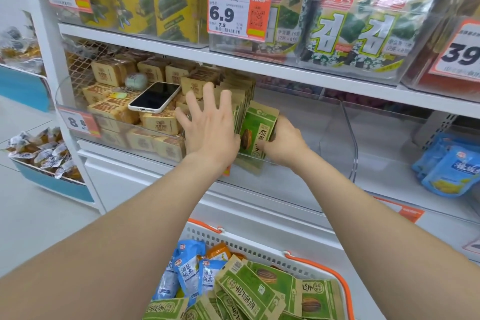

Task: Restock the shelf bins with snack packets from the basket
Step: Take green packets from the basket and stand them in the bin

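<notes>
Fingers of left hand (210, 122) straight, spread: we brace the upright packet row (245, 93); right hand (283, 141) curls round a green seed packet (255, 130) at the left end of the clear bin (285, 182). Judged light, floppy, slick: pinch side edges.
</notes>
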### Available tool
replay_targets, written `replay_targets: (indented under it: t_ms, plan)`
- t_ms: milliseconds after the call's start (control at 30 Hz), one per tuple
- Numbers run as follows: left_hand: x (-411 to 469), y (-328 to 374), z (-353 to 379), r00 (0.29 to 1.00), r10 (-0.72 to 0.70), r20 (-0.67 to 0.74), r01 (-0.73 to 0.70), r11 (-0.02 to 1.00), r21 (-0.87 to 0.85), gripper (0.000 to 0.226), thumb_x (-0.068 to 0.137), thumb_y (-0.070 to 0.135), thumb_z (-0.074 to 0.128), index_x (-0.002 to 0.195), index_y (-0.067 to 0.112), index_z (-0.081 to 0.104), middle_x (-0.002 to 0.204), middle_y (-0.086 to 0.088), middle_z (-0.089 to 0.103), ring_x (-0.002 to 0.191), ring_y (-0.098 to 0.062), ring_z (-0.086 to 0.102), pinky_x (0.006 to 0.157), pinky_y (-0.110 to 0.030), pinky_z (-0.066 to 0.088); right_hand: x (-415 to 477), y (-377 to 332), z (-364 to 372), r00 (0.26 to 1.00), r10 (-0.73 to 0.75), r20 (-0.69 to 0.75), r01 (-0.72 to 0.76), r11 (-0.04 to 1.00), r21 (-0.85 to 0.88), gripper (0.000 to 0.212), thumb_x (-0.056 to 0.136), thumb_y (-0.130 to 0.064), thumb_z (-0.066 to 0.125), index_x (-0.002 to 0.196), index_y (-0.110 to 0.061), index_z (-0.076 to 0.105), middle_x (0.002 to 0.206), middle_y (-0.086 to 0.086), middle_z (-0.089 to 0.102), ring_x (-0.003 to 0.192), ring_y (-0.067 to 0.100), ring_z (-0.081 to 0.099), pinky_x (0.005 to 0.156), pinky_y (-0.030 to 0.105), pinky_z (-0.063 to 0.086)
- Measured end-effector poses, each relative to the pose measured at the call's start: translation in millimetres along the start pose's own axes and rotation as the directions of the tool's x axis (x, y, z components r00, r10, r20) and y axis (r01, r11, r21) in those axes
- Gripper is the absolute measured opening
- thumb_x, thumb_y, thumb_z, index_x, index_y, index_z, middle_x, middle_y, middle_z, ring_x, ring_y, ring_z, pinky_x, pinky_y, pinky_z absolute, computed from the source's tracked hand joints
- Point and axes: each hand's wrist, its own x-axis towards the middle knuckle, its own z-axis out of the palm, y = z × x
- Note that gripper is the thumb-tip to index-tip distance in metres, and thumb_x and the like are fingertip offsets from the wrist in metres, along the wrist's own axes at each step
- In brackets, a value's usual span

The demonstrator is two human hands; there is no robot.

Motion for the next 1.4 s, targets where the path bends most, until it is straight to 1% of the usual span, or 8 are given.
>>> replay_targets:
  t_ms: [100, 300, 400, 700, 833, 967, 1267, 1400]
  plan:
    - [7, 0, 7, 1.000, -0.014, -0.026, 0.015, 1.000, 0.014, 0.077, 0.075, 0.035, 0.085, 0.138, 0.025, 0.042, 0.156, -0.007, 0.032, 0.139, -0.043, 0.033, 0.113, -0.063, 0.032, 21, 0, 2, 0.991, 0.133, -0.014, -0.133, 0.990, 0.042, 0.020, 0.090, -0.015, 0.072, 0.097, -0.025, 0.056, 0.107, 0.003, 0.067, 0.103, 0.028, 0.062, 0.085, 0.036, 0.055]
    - [17, -6, 25, 0.991, 0.017, -0.135, -0.016, 1.000, 0.011, 0.064, 0.073, 0.037, 0.084, 0.129, 0.025, 0.056, 0.135, -0.006, 0.052, 0.127, -0.038, 0.045, 0.107, -0.056, 0.037, 72, -7, 0, 0.948, 0.276, -0.159, -0.278, 0.961, 0.010, 0.046, 0.093, -0.001, 0.064, 0.134, -0.006, 0.046, 0.132, 0.017, 0.060, 0.123, 0.035, 0.060, 0.098, 0.040, 0.054]
    - [19, -4, 30, 0.989, 0.006, -0.146, -0.011, 0.999, -0.039, 0.063, 0.072, 0.027, 0.086, 0.128, 0.026, 0.057, 0.136, -0.003, 0.053, 0.126, -0.036, 0.044, 0.105, -0.053, 0.038, 90, -9, 1, 0.952, 0.261, -0.160, -0.272, 0.961, -0.051, 0.076, 0.098, -0.003, 0.059, 0.160, -0.009, 0.018, 0.146, 0.018, 0.051, 0.132, 0.036, 0.054, 0.103, 0.041, 0.051]
    - [19, -3, 32, 0.990, -0.014, -0.144, -0.002, 0.994, -0.111, 0.075, 0.064, 0.008, 0.083, 0.132, 0.026, 0.056, 0.146, -0.009, 0.044, 0.129, -0.037, 0.040, 0.109, -0.054, 0.035, 127, -12, 24, 0.922, 0.286, -0.262, -0.308, 0.950, -0.044, 0.092, 0.101, -0.014, 0.062, 0.160, 0.005, -0.006, 0.159, 0.022, 0.035, 0.145, 0.033, 0.041, 0.111, 0.037, 0.040]
    - [19, -3, 32, 0.989, -0.020, -0.148, 0.006, 0.996, -0.094, 0.073, 0.065, 0.011, 0.084, 0.131, 0.027, 0.057, 0.145, -0.009, 0.046, 0.129, -0.036, 0.041, 0.110, -0.053, 0.036, 127, -8, 26, 0.925, 0.258, -0.278, -0.310, 0.937, -0.162, 0.074, 0.102, -0.017, 0.060, 0.157, 0.009, 0.018, 0.153, 0.023, 0.044, 0.139, 0.034, 0.049, 0.106, 0.039, 0.046]
    - [18, -2, 30, 0.986, -0.033, -0.161, 0.026, 0.999, -0.045, 0.070, 0.067, 0.024, 0.089, 0.129, 0.028, 0.058, 0.145, -0.009, 0.045, 0.133, -0.038, 0.041, 0.115, -0.062, 0.031, 127, -2, 20, 0.910, 0.323, -0.261, -0.340, 0.940, -0.021, 0.030, 0.093, -0.019, 0.068, 0.118, -0.003, 0.061, 0.121, 0.018, 0.069, 0.106, 0.035, 0.070, 0.086, 0.047, 0.063]
    - [14, 5, 16, 0.982, 0.055, -0.181, -0.056, 0.998, -0.001, 0.066, 0.071, 0.039, 0.087, 0.128, 0.026, 0.058, 0.140, -0.007, 0.050, 0.135, -0.036, 0.040, 0.117, -0.064, 0.025, 93, -9, 14, 0.942, 0.315, -0.111, -0.326, 0.941, -0.093, 0.004, 0.093, -0.011, 0.061, 0.093, -0.007, 0.059, 0.110, 0.012, 0.068, 0.102, 0.032, 0.071, 0.086, 0.042, 0.062]
    - [9, 11, 2, 0.972, 0.103, -0.210, -0.111, 0.993, -0.029, 0.065, 0.071, 0.033, 0.085, 0.129, 0.027, 0.057, 0.139, -0.005, 0.050, 0.134, -0.034, 0.039, 0.116, -0.061, 0.027, 64, -9, 2, 0.990, 0.137, -0.031, -0.141, 0.966, -0.217, 0.028, 0.096, -0.018, 0.059, 0.121, -0.004, 0.061, 0.123, 0.016, 0.066, 0.112, 0.036, 0.065, 0.080, 0.035, 0.052]
